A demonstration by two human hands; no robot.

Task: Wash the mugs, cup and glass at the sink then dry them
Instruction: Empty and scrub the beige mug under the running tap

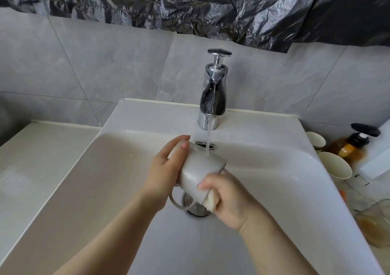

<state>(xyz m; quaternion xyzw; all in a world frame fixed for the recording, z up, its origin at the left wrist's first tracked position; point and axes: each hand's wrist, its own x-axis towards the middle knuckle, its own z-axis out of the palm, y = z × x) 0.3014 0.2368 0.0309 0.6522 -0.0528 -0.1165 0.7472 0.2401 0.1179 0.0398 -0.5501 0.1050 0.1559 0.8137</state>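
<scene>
- Grips tilted mug (198, 169) with left hand (164, 169), fingers curled round it, under running tap (213, 97).
- Pinches sponge (211, 204) in right hand (232, 201) against mug's side, over sink (263, 169).

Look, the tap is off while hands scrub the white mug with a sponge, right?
No, the tap is on: the head view shows water running onto the white mug. The left hand holds it, the right hand scrubs with the sponge.

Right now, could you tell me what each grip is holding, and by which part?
The left grip holds the mug round its body, handle hanging free; the right grip pinches a sponge against the mug's side.
</scene>
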